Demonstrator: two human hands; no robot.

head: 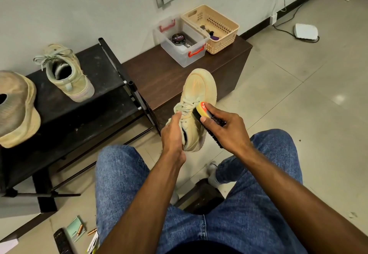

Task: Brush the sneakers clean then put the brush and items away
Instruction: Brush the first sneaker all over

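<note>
Three pale sneakers show, and the dark wooden bench (159, 74) against the wall serves as the marker for all of them. Far left of the bench, on a black shoe rack (79, 102), a worn sneaker (17, 110) lies at the picture's edge, and a laced sneaker (67, 74) stands upright nearer the bench, its opening facing up. In front of the bench, above the person's blue-jeaned knees, the left hand (173, 132) grips the third sneaker (197, 98) at its collar, fingers curled into the opening, thumb by the laces; the toe points up toward the bench top. Just right of that, the right hand (225, 130) pinches a shoe brush (207, 118) with a yellow and red back, thumb on the near side and fingers wrapped over the far side, its black bristles pressed to the sneaker's side. On the bench's right half sit a clear plastic box (183, 54) with red latches, holding a round polish tin (178, 38), and touching it on the right, a beige perforated basket (221, 34) with small items inside.
</note>
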